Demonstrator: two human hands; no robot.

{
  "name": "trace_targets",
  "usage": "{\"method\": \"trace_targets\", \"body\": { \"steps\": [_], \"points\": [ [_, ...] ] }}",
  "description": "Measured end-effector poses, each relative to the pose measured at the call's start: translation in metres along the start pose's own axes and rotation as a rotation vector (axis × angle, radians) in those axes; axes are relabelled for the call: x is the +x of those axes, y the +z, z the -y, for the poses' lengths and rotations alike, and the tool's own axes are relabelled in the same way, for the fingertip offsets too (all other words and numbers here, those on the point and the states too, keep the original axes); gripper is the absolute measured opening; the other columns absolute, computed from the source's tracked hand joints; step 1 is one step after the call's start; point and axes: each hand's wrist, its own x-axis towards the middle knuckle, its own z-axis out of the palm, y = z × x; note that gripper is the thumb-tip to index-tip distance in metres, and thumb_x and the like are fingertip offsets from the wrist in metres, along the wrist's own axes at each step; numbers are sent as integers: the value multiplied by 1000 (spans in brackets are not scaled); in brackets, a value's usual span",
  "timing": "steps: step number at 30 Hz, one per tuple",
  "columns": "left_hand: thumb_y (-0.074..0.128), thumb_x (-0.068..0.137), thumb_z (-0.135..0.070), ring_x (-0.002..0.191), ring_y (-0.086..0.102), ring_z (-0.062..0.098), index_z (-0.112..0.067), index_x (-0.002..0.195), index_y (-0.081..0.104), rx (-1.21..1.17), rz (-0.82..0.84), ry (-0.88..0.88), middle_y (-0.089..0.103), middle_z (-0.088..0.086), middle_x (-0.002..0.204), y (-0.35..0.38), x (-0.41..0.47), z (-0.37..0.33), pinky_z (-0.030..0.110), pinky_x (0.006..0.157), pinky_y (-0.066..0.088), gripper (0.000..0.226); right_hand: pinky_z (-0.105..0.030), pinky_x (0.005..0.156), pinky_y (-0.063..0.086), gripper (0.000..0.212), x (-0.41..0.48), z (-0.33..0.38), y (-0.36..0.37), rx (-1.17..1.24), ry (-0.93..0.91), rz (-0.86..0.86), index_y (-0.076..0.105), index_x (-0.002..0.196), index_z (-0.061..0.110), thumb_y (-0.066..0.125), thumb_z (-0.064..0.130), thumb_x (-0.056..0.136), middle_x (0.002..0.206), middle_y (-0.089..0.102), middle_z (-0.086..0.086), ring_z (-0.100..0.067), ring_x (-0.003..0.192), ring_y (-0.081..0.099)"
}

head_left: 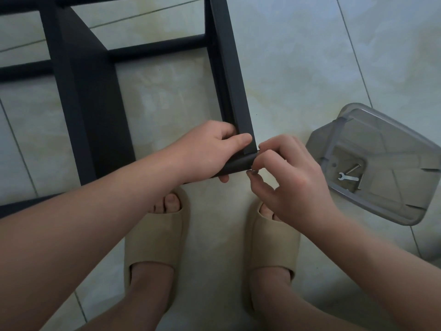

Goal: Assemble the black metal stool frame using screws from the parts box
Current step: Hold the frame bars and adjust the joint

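The black metal stool frame (78, 91) stands on the tiled floor, filling the upper left. My left hand (210, 151) grips its near right corner, fingers wrapped over the top rail and a black crossbar (238, 164). My right hand (286, 177) pinches at the crossbar's end by the corner joint; a small dark part shows under its fingertips, too hidden to name. The clear plastic parts box (381, 144) lies on the floor to the right, holding a small flat wrench (347, 177) and a screw (353, 168).
My two feet in beige slippers (155, 240) stand on the floor just below the hands. Pale tiles with dark grout lines surround the frame and box.
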Motion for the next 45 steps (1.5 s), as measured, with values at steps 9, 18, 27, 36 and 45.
{"method": "trace_targets", "body": {
  "steps": [9,18,27,36,45],
  "points": [
    [52,101,-42,57,71,19,-7,88,63,8,6,-31,70,-7,60,-1,0,-1,23,54,48,40,-48,58,47,15,4,-6,5,-9,-102,-43,59,67,-2,69,-10,75,79,62,-18,-39,69,57],
    [53,101,-43,58,72,21,-6,88,64,-1,-5,-27,71,5,70,0,-1,-1,34,65,54,40,-48,78,48,10,-5,-14,-4,207,-27,111,66,85,-2,73,5,87,98,59,-13,-39,93,59],
    [52,101,-43,57,71,20,-8,86,64,-2,-1,-27,69,-2,65,-1,-1,-1,29,62,49,40,-49,69,47,10,-1,-13,-6,160,-38,93,65,82,-2,71,3,89,95,60,-15,-37,83,56],
    [51,101,-45,56,70,17,-10,86,64,3,8,-41,68,-6,60,-2,-3,-2,24,57,46,40,-48,76,48,9,-7,-9,-1,140,-23,60,66,88,-2,69,5,91,98,61,-16,-39,89,59],
    [52,101,-43,59,71,22,-7,89,65,-15,5,-25,71,4,69,-2,-3,-3,31,64,53,40,-24,88,55,44,2,-15,-12,566,531,288,58,112,22,84,34,78,97,68,10,-6,93,69]
  ]
}}
